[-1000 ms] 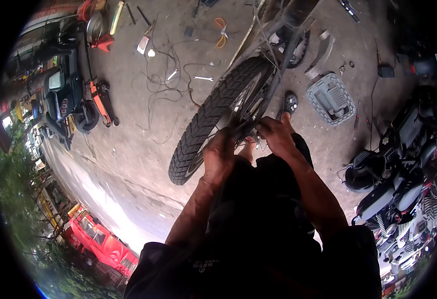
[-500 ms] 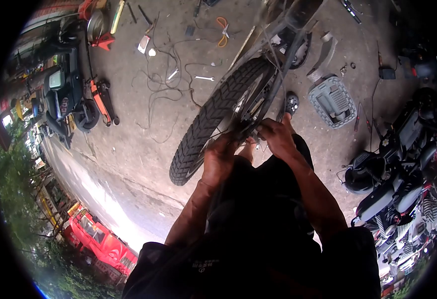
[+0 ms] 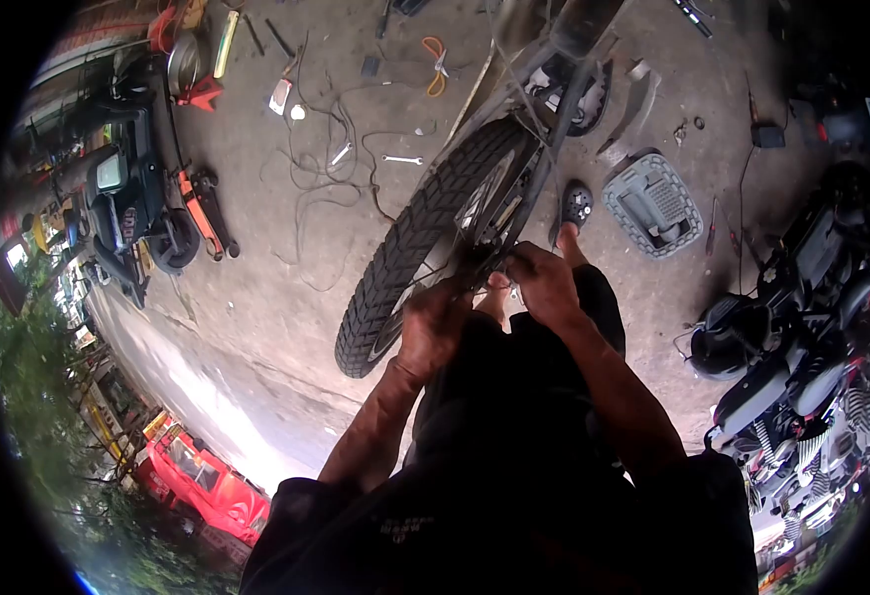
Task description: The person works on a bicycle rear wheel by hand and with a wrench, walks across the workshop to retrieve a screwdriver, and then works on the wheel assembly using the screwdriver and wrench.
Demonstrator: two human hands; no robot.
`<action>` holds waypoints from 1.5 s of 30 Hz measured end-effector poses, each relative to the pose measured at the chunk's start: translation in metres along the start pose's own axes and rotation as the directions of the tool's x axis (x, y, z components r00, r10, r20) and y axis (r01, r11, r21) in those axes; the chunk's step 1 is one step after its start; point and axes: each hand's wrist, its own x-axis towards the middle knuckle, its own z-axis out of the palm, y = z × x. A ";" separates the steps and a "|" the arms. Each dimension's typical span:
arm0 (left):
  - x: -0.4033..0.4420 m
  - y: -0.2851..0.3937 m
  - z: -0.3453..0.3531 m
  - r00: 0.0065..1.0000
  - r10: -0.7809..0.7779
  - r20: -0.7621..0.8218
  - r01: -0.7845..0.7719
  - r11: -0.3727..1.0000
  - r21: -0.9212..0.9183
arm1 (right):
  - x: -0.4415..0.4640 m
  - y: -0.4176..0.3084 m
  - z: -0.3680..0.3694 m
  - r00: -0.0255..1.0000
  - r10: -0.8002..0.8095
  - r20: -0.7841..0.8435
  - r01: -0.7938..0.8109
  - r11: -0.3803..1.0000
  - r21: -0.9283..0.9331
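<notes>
A bike's wheel with a chunky black tyre (image 3: 430,228) stands in front of me, its frame (image 3: 557,124) running up and away. Both hands are at the dark hub area of this wheel. My left hand (image 3: 433,319) reaches in beside the spokes, its fingers curled, and the tips are lost in shadow. Close by on the right, my right hand (image 3: 544,283) has its fingers bent and pressed together at the hub's side. What either hand grips there is too dark and small to make out.
On the concrete lie a grey plastic basket (image 3: 653,206), an open-end wrench (image 3: 402,160), tangled cable (image 3: 341,129) and orange-handled scissors (image 3: 436,67). An orange floor jack (image 3: 205,211) is left, beside a scooter (image 3: 123,198). Parked motorbikes (image 3: 772,367) line the right.
The view has shifted slightly, so the floor items sit a little farther left. Both hands stay at the hub, with the right hand moved slightly closer to the left.
</notes>
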 end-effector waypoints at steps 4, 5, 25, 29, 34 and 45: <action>0.006 0.005 0.002 0.999 0.048 0.000 -0.048 0.995 0.089 | 0.002 -0.003 0.008 0.973 0.231 0.013 -0.231 0.961 0.154; 0.010 0.010 0.003 0.997 0.075 -0.008 -0.073 0.989 0.132 | 0.001 -0.001 0.008 0.978 0.207 -0.002 -0.205 0.967 0.150; 0.089 0.098 0.038 0.976 0.190 -0.109 -0.136 0.916 0.377 | -0.007 0.011 0.022 0.994 0.073 -0.083 -0.080 0.993 -0.091; 0.047 0.062 0.014 0.964 0.230 -0.137 -0.204 0.962 0.179 | -0.004 -0.010 -0.003 0.987 0.158 -0.008 -0.157 0.984 0.090; 0.019 0.035 0.019 0.965 -0.065 -0.252 0.049 0.996 -0.071 | -0.002 0.000 -0.003 0.998 0.045 0.051 -0.053 0.982 0.179; 0.002 0.012 0.013 0.935 -0.300 -0.191 0.231 0.921 -0.313 | 0.002 0.032 0.012 0.929 0.148 0.339 -0.355 0.611 0.707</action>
